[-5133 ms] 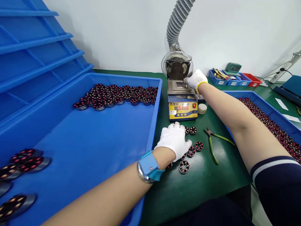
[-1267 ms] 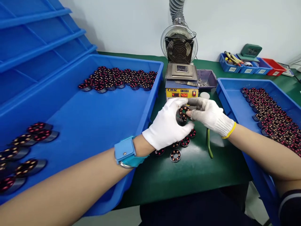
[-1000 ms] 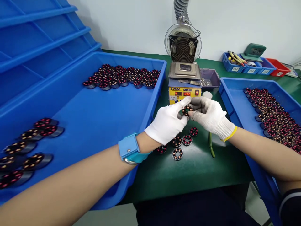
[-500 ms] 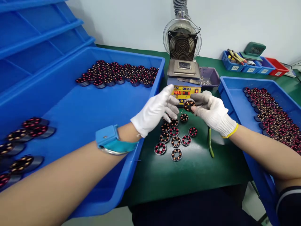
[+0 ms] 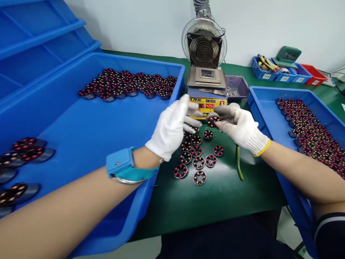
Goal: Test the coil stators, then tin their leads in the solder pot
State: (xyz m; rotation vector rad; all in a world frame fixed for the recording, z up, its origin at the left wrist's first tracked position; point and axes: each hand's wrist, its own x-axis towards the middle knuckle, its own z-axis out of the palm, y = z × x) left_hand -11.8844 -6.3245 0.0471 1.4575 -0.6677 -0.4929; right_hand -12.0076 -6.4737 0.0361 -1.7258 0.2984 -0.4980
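Between the thumb and fingers of my white-gloved right hand (image 5: 237, 122) is a motor stator (image 5: 212, 120), a metal ring with copper windings, held up in front of the yellow-faced solder pot (image 5: 207, 104). My left hand (image 5: 174, 124), also gloved, hovers just left of it with fingers spread and nothing in them. Several more stators (image 5: 198, 162), some with red and some with copper windings, lie on the green table below both hands. A green-handled tool (image 5: 238, 163) lies beneath my right hand, its far end hidden.
A large blue tray (image 5: 81, 133) with groups of stators fills the left side. Another blue tray (image 5: 266, 104) full of stators stands at right. Behind are a fan (image 5: 205, 50), a purple bin (image 5: 239, 84) of small metal parts, and small blue bins (image 5: 265, 73).
The view has shifted slightly to the right. My left hand stays raised and open beside the stator, and my right hand still holds it in nearly the same place.
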